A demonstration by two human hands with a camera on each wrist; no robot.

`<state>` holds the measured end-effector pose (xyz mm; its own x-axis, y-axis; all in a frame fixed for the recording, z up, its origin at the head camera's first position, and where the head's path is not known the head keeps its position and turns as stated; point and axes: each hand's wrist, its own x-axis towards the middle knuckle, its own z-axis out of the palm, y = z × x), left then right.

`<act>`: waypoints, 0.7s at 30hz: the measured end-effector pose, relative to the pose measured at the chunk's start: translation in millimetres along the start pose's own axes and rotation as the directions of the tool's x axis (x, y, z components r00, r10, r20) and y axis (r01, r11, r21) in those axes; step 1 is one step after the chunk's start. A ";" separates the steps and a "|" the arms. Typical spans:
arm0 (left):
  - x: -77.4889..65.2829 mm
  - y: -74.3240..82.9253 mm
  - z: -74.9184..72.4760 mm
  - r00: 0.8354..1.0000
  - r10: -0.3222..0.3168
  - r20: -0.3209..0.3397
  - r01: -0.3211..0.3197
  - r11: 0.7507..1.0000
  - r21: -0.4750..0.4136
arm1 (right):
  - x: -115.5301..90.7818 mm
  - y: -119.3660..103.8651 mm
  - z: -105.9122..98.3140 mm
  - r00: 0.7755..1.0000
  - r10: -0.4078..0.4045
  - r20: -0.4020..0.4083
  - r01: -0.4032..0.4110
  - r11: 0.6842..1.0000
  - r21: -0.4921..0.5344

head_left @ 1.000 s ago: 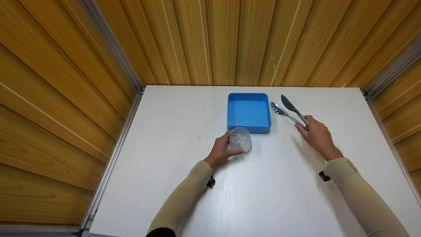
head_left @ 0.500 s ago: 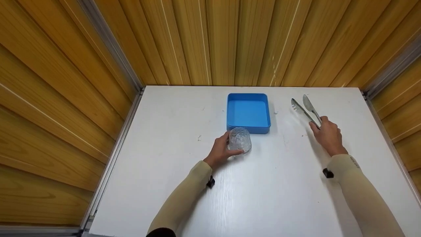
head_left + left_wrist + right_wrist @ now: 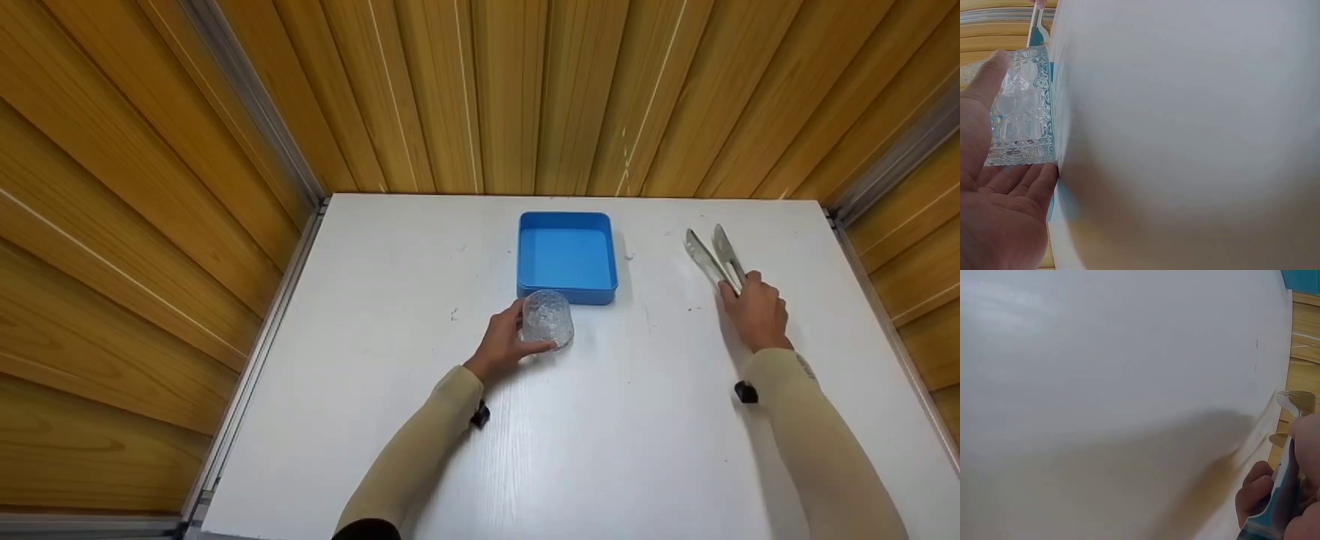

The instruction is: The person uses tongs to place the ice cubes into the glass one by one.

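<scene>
A clear cut-glass tumbler (image 3: 548, 321) stands on the white table just in front of the blue box (image 3: 568, 296). My left hand (image 3: 504, 343) holds it, thumb on the near side and fingers on the far side; the left wrist view shows the textured glass (image 3: 1022, 107) between them. Over at the right, metal tongs (image 3: 709, 259) are gripped in my right hand (image 3: 757, 311), arms spread apart and tips pointing toward the back wall. In the right wrist view the fingers (image 3: 1255, 486) wrap the tongs' handle, and part of it is hidden by the hand.
The blue box is square, shallow and open-topped, with nothing visible inside. Wood-patterned panels (image 3: 506, 97) rise behind the table (image 3: 375, 300) and along both sides, with metal rails in the corners.
My right hand has carried the tongs rightward, away from the blue box, and their arms stand nearer each other than half a second ago. The left hand and glass stay put.
</scene>
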<state>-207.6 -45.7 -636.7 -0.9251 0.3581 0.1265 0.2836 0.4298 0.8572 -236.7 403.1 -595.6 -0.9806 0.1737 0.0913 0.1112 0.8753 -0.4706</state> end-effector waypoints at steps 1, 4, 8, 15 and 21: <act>0.1 0.4 0.0 1.000 -0.001 0.001 0.001 1.000 0.001 | -0.1 0.3 0.5 1.000 0.007 0.005 -0.007 1.000 0.002; 0.2 0.4 0.2 1.000 -0.005 0.001 0.005 1.000 0.001 | 0.4 1.3 2.7 1.000 0.024 0.016 -0.024 1.000 0.003; 0.2 0.3 0.6 1.000 -0.004 0.000 0.004 1.000 -0.008 | 0.7 1.6 4.0 0.999 0.047 0.024 -0.047 0.999 -0.019; 0.1 0.8 0.7 1.000 -0.005 -0.001 0.005 1.000 -0.015 | 0.8 2.7 4.8 0.999 0.045 0.027 -0.042 0.995 -0.095; 0.5 0.4 0.6 1.000 0.002 0.002 -0.002 1.000 -0.022 | 0.3 4.6 8.3 0.999 0.041 0.028 -0.038 0.994 -0.099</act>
<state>-207.8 -44.9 -636.5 -0.9240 0.3606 0.1273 0.2800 0.4111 0.8675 -237.7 403.4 -605.0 -0.9793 0.1966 0.0474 0.1638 0.9084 -0.3847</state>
